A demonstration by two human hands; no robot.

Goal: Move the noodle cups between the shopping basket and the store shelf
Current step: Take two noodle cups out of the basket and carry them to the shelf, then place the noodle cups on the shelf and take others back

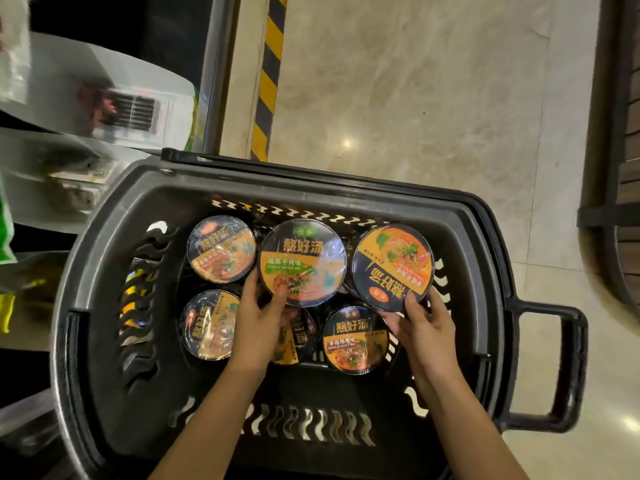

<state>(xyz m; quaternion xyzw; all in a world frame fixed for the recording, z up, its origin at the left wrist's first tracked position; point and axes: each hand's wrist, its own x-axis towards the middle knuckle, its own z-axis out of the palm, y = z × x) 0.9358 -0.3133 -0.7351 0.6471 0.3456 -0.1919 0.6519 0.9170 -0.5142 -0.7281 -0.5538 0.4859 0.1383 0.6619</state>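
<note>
A black shopping basket (104,258) holds several dark noodle cups with orange lids. My left hand (258,318) grips the near edge of the green-labelled cup (304,259) in the middle of the back row. My right hand (420,327) grips the near edge of the orange-topped cup (393,266) at the back right, which tilts toward me. More cups sit at the back left (221,247), front left (207,325) and front right (355,339). Another cup (294,341) is partly hidden under my left hand.
The store shelf (86,109) with blurred packaged goods stands to the left of the basket. A basket handle (561,368) sticks out on the right. A yellow-black striped strip (270,74) runs along the pale tiled floor (433,98). A dark wooden fixture (620,168) stands at the right.
</note>
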